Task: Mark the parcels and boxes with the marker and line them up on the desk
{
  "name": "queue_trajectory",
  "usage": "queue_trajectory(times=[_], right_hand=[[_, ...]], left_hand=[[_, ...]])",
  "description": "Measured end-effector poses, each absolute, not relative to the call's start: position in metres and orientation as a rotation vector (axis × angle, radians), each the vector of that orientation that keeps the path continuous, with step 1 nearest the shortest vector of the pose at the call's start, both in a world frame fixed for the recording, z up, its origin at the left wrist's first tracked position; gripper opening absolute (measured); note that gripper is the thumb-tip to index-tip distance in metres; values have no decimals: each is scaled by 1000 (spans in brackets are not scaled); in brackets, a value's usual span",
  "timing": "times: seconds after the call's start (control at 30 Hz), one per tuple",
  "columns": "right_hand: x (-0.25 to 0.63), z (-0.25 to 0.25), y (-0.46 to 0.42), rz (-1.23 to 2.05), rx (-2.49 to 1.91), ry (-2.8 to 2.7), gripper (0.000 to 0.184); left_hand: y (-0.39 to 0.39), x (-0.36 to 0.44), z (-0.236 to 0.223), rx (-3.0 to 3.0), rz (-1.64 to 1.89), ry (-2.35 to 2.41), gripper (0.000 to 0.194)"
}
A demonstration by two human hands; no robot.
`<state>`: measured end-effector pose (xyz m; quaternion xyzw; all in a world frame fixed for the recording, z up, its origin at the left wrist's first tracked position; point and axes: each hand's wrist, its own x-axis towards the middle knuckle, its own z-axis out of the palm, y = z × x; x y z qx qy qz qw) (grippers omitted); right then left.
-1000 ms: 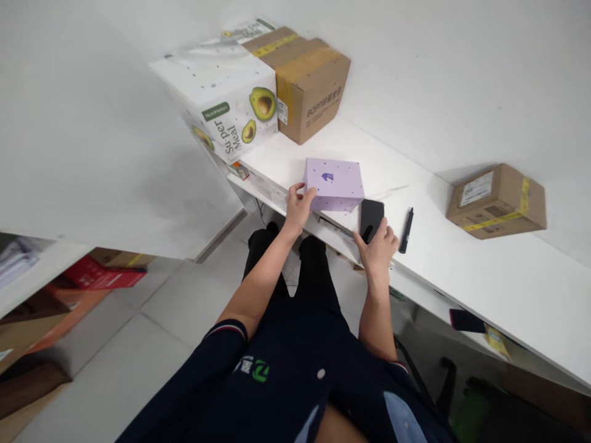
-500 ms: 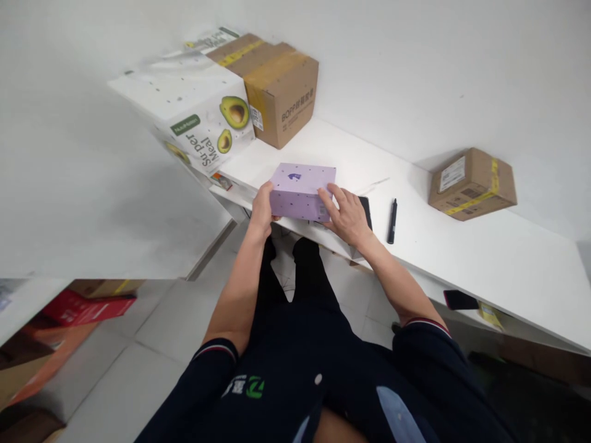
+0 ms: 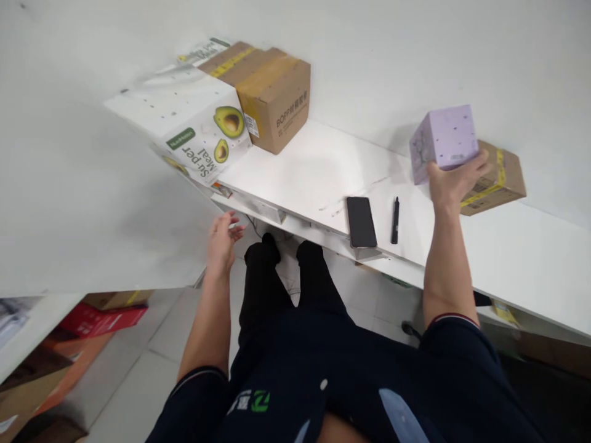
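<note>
My right hand [image 3: 455, 178] grips a light purple box [image 3: 452, 136] dotted with small dark marks, at the right of the white table [image 3: 332, 160]. The purple box partly hides a brown carton [image 3: 501, 181] with yellow tape; whether the two touch I cannot tell. My left hand [image 3: 224, 240] hangs in front of the table's edge at the left, fingers apart, holding nothing. Between the hands a black phone [image 3: 361, 221] lies at the front edge, and a black marker pen [image 3: 396, 220] lies to its right.
At the back left stand a white avocado-print carton [image 3: 198, 123] and a brown BOPP carton [image 3: 286, 101], side by side. A shelf with small items runs under the tabletop. Lower left, a red box [image 3: 101, 320] and other cartons sit beyond the white panel [image 3: 115, 234].
The purple box has gone from between both hands at the front edge to the back right, carried by my right hand. My left hand has let go and drawn back left, uncovering the phone.
</note>
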<state>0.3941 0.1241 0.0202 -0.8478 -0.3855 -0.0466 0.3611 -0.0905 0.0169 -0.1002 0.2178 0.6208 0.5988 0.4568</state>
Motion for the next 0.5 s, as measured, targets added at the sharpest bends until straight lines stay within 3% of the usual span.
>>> queue_trajectory(times=[0.3,0.5], right_hand=[[425,-24,149,-65,-2205,-748,105],[431,-69,143,-277,-1970,-1001,80]], left_hand=[[31,-106,-74,768,1707,1645,26],[53,-140,-47,1029,1864,1739,45]])
